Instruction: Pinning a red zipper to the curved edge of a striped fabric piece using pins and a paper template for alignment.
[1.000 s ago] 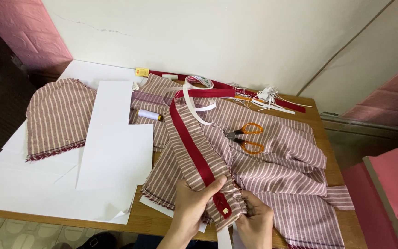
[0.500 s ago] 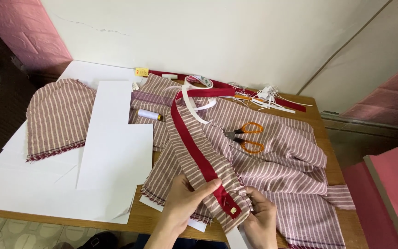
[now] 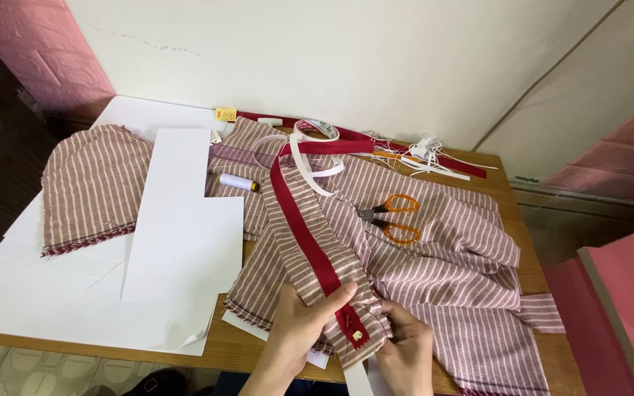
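Observation:
A maroon-and-white striped fabric strip [image 3: 310, 220] with a red zipper [image 3: 306, 220] along it runs from the table's back towards me. My left hand [image 3: 304, 323] grips the strip's near end, thumb pressed beside the zipper. My right hand [image 3: 405, 345] pinches the same end from the right, next to the zipper's small metal pull [image 3: 357, 336]. Under both hands lies a larger striped garment piece [image 3: 449, 257].
Orange-handled scissors [image 3: 394, 218] rest on the striped cloth. A white thread spool [image 3: 238, 182], white paper pattern sheets [image 3: 177, 220], a rounded striped fabric piece [image 3: 91, 187], white tape [image 3: 310, 165] and a yellow tag [image 3: 225, 114] lie on the wooden table [image 3: 504, 183]. A pink block [image 3: 625, 293] stands at right.
Both hands have slid slightly along the zipper end and regripped it; the strip's near end has shifted a little. Everything else on the table stays put.

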